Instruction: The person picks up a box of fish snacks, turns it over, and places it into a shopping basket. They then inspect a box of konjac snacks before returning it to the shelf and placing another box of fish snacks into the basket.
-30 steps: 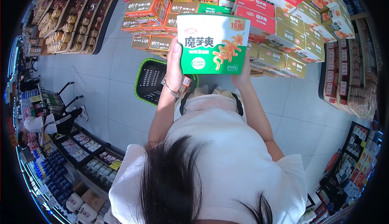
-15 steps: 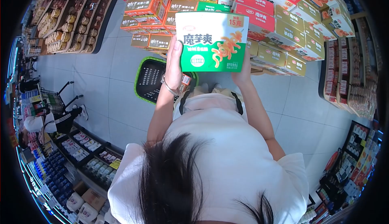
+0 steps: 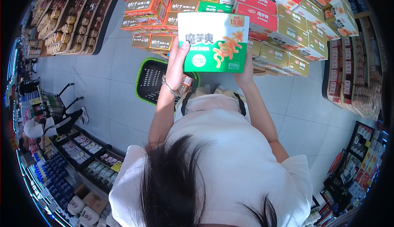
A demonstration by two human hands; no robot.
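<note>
I hold a green and white snack box (image 3: 213,41) up in front of me, its printed face toward the camera. My left hand (image 3: 176,65) grips its left edge, thumb on the front, a bracelet on the wrist. My right hand (image 3: 245,74) holds the lower right corner from behind; only some fingers show. The box hangs above a green shopping basket (image 3: 154,81) on the floor.
A stack of orange, red, green and olive cartons (image 3: 283,26) rises just beyond the box. Shelves of goods line the left (image 3: 69,21) and right (image 3: 357,79) sides. Another person (image 3: 45,124) crouches at far left near a cart (image 3: 55,102). Grey tiled floor lies around the basket.
The box has risen slightly and shifted a little to the left with both hands still on it. The basket and stack stay put.
</note>
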